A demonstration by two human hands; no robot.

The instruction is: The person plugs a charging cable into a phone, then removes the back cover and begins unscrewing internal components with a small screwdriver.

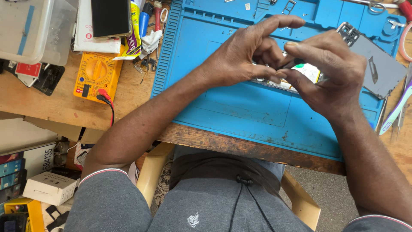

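Note:
An opened phone (310, 73) lies on the blue repair mat (240, 107), mostly hidden under my hands. My left hand (244, 53) rests over its left part, fingers curled, thumb and fingertips pinching at its middle. My right hand (328, 71) covers its right part and meets the left hand's fingertips over a small dark piece; what that piece is I cannot tell. A grey phone back cover (377, 71) with a camera cut-out lies just right of my right hand, a small blade on it.
A yellow multimeter (95, 75) with red and black leads sits left of the mat on the wooden table. A dark phone (110, 17), tubes and a clear plastic box (30, 28) stand behind it. Tweezers (397, 109) lie at the right edge. Boxes sit on the floor at left.

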